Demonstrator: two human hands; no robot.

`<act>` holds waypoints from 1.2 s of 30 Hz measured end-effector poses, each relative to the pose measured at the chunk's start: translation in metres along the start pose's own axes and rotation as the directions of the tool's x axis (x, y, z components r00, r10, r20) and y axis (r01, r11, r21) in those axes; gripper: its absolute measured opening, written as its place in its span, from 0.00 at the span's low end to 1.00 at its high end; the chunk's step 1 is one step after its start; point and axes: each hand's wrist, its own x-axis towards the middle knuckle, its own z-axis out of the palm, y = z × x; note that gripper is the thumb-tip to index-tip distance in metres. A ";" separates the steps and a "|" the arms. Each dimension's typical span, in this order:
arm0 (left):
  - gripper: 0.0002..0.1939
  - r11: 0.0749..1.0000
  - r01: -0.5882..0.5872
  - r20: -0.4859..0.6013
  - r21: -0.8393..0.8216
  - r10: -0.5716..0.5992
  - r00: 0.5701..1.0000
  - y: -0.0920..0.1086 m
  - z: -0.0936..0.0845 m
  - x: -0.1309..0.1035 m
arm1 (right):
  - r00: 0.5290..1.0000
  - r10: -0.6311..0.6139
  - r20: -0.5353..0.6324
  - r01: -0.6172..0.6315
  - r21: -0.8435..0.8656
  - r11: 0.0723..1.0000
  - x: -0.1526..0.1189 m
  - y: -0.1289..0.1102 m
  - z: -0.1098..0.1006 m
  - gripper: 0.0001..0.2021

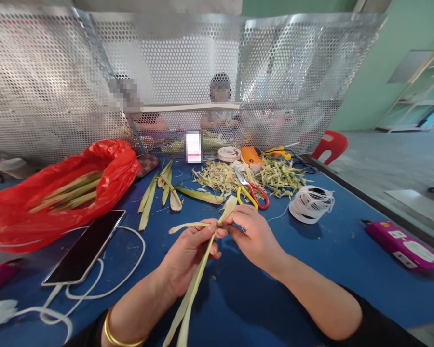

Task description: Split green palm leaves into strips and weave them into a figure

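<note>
Over the middle of the blue table, my left hand (190, 253) pinches pale green leaf strips (198, 274) where they cross. Two long ends hang down toward me, a short one points left, and a broad tip rises at the upper right. My right hand (251, 233) is closed at the same crossing, its fingertips touching the strips beside my left fingertips. Thin white string runs from near my right hand toward a spool of white string (311, 205) on the right. Scissors (251, 190) with yellow and red handles lie just beyond my hands.
A red plastic bag (119, 164) holding leaves and a phone (87, 248) with white cables are at left. Loose leaves (150, 202) and shredded scraps (217, 176) lie farther back. A purple packet (405, 246) sits at right. Behind a perforated metal screen (188, 53) are people.
</note>
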 end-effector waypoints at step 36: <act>0.12 0.947 -0.203 -0.139 0.247 0.243 0.960 -0.002 0.004 -0.002 | 0.946 0.301 0.123 -0.269 -0.223 0.937 -0.003 0.002 0.001 0.17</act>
